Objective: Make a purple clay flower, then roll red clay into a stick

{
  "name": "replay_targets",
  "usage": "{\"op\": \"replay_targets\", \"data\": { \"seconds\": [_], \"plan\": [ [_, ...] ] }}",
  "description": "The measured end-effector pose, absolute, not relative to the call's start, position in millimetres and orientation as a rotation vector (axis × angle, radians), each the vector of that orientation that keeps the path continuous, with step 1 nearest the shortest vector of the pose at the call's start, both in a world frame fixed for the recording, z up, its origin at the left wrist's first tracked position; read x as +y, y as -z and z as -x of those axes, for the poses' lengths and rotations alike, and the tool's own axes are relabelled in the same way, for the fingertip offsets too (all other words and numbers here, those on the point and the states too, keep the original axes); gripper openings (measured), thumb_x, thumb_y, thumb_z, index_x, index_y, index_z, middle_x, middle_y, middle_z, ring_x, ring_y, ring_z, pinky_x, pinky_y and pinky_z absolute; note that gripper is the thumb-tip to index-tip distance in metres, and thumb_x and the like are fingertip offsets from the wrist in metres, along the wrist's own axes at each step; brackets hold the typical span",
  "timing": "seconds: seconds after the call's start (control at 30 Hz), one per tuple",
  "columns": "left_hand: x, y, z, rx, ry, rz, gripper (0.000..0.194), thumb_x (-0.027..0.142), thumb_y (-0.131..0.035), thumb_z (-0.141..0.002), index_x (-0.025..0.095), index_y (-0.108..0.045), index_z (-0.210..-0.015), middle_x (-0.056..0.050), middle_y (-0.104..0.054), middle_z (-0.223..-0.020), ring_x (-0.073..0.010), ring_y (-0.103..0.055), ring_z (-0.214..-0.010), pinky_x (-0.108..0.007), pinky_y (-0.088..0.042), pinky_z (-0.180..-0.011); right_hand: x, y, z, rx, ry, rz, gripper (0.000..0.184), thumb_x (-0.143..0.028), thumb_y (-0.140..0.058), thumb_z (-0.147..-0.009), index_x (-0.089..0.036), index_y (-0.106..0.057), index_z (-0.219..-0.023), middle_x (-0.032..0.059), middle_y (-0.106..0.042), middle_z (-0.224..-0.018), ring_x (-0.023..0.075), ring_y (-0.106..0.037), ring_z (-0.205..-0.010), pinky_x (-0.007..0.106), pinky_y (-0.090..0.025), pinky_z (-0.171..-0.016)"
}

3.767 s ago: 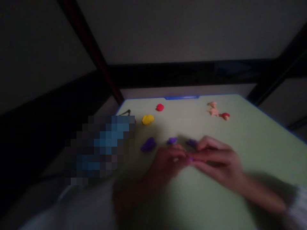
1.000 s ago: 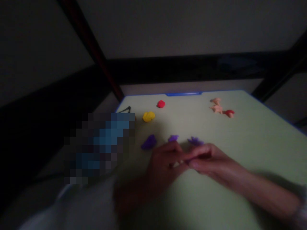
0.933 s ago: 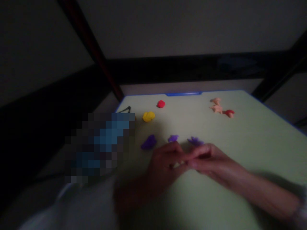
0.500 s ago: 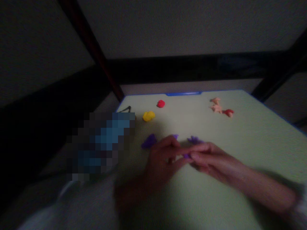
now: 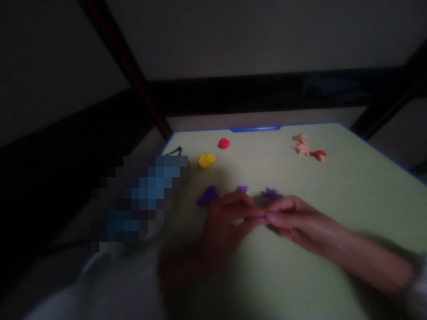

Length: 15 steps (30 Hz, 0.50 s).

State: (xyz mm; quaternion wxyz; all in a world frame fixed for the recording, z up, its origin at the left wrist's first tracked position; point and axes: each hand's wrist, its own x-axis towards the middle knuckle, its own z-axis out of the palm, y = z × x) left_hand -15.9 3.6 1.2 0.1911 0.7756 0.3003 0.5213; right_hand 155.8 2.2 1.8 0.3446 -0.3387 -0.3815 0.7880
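My left hand and my right hand meet fingertip to fingertip above the table. Between their pinched fingers is a small piece of purple modelling clay, mostly covered by the fingertips. Just beyond the hands lie a larger purple clay lump on the left, a small purple clay bit in the middle, and a spiky purple clay shape by the right fingers.
Farther back on the pale, blue-edged table are a yellow clay lump and a red one. Several peach shapes, with a red-topped one, rest at the back right. A blurred-out patch covers the left side.
The left fingers have closed down further on the purple clay, so less of it shows. Both hands stay in nearly the same place.
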Motion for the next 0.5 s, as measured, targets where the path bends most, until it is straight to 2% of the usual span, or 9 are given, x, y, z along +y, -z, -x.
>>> {"op": "replay_targets", "data": {
  "seconds": [0.13, 0.33, 0.5],
  "plan": [
    [3, 0, 17, 0.860, -1.477, -2.190, 0.012, 0.024, -0.069, -0.074, 0.013, -0.070, -0.069, 0.001, -0.061, -0.060, -0.0064, -0.055, -0.054, -0.015, -0.045, -0.049, 1, -2, -155, -0.934, -2.057, 0.873, 0.012, -0.027, -0.082, -0.057, -0.023, -0.075, -0.067, -0.0047, -0.057, -0.047, 0.0020, -0.036, -0.045, 0.017, -0.023, -0.041],
    [0, 3, 15, 0.854, -1.425, -2.130, 0.011, 0.027, -0.068, -0.075, 0.017, -0.073, -0.079, 0.004, -0.051, -0.059, -0.0038, -0.045, -0.046, -0.014, -0.038, -0.041, -6, 0, -150, -0.824, -2.113, 0.867, 0.019, -0.025, -0.084, -0.054, -0.025, -0.075, -0.071, -0.0027, -0.068, -0.064, 0.0016, -0.046, -0.050, 0.015, -0.031, -0.046],
    [-1, 5, 13, 0.843, -1.418, -2.145, 0.009, 0.022, -0.068, -0.074, 0.018, -0.073, -0.079, 0.005, -0.047, -0.055, -0.0037, -0.040, -0.043, -0.014, -0.034, -0.038, -8, 0, -143, -0.768, -2.059, 0.942, 0.019, -0.024, -0.086, -0.047, -0.022, -0.071, -0.059, -0.0054, -0.061, -0.050, 0.0021, -0.045, -0.046, 0.016, -0.029, -0.045]
  ]
}}
